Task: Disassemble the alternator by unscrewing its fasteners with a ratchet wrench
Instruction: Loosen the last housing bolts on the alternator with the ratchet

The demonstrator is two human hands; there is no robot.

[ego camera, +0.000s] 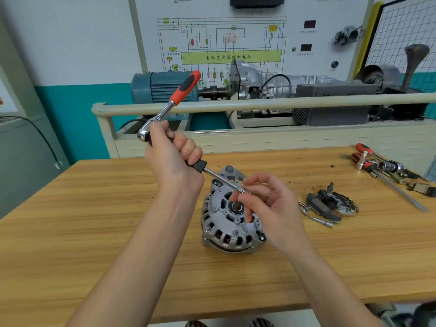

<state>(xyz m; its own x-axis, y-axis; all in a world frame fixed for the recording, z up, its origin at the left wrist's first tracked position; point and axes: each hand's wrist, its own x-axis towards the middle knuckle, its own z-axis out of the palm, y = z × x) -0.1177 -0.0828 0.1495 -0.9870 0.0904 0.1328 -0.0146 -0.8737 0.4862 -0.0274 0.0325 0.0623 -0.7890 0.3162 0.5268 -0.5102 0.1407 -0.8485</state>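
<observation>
Your left hand [173, 159] has its fingers curled tight round the black grip of an extension bar [220, 179], just below the ratchet [168, 107] head. The ratchet's red and black handle points up and to the right, away from you. Your right hand [266, 204] pinches the bar's lower tip between thumb and forefinger; the remaining fingers are loosely curled and hold nothing. Whether a socket sits on that tip cannot be told, as your fingers cover it.

The alternator [230, 223] sits on the table [94, 232], directly under your right hand, with its shaft end facing up. The bar's tip is above the housing, just beside the central shaft; contact with any fastener cannot be confirmed.

The table is light wood grain with dark specks scattered over its right side. Behind it stands a training rig with a blue motor [160, 87], a gearbox [259, 82] and a wiring diagram board [224, 43].

To the right of the alternator, well apart from it, lie a removed black part [330, 202] and small loose fasteners [318, 219]. Further right, near the table edge, screwdrivers [368, 159] with red handles and sockets [389, 166] lie in a cluster. Your right hand hides part of the alternator's right side.
</observation>
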